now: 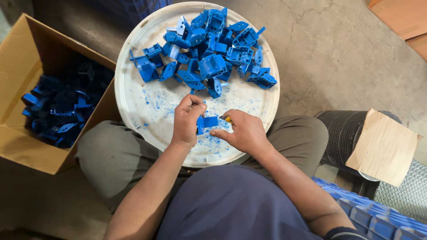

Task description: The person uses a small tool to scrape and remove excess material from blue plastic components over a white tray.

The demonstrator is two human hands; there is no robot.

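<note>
Hands work over a white round tray (pixel 133 95) resting on the seated person's lap. Left hand (pixel 187 121) is curled closed, fingers and thumb pinching a small blue plastic part (pixel 207 122) at its left end and holding it just above the tray's near half. Right hand (pixel 242 132) is closed around a small tool with a yellow tip (pixel 227 119); only the tip shows, lying just beside the held part's right end, with the forefinger stretched toward the part. Blue shavings (pixel 155 103) are scattered over the tray's bare surface around both hands. Farther out, a heap of like blue parts (pixel 213 49) fills the tray's far half. To the left, an open cardboard box (pixel 26 58) on the floor holds more blue parts. To the right, a piece of cardboard (pixel 383 146) lies on a dark cylindrical object (pixel 340 133).
</note>
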